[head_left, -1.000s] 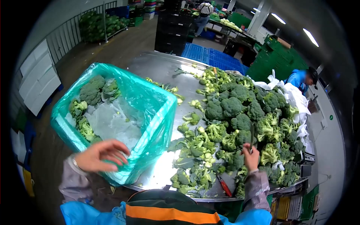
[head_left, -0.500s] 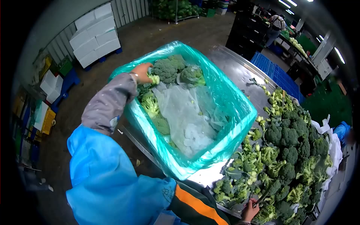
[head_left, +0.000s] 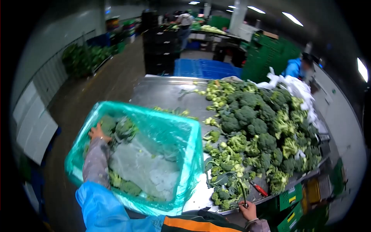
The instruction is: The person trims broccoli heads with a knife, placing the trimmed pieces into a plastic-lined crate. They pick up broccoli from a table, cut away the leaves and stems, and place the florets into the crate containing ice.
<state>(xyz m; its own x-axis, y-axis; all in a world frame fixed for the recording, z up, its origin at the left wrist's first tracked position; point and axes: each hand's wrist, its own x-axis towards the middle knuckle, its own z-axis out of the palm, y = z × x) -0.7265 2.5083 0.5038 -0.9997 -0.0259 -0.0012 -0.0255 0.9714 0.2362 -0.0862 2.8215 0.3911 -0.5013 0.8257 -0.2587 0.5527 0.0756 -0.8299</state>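
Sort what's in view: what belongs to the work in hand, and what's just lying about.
In the job: left hand on the boxed broccoli; green-lined box; right hand gripping a knife; broccoli pile on the steel table.
Lying about: red-handled tool; white sheets; blue pallets; black crates.

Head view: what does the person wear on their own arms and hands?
Both hands are bare, the left hand and the right hand alike: no gloves. The left forearm has a grey speckled sleeve, with a bright blue oversleeve higher up. A grey cuff shows at the right wrist. An orange stripe crosses the dark garment at the chest.
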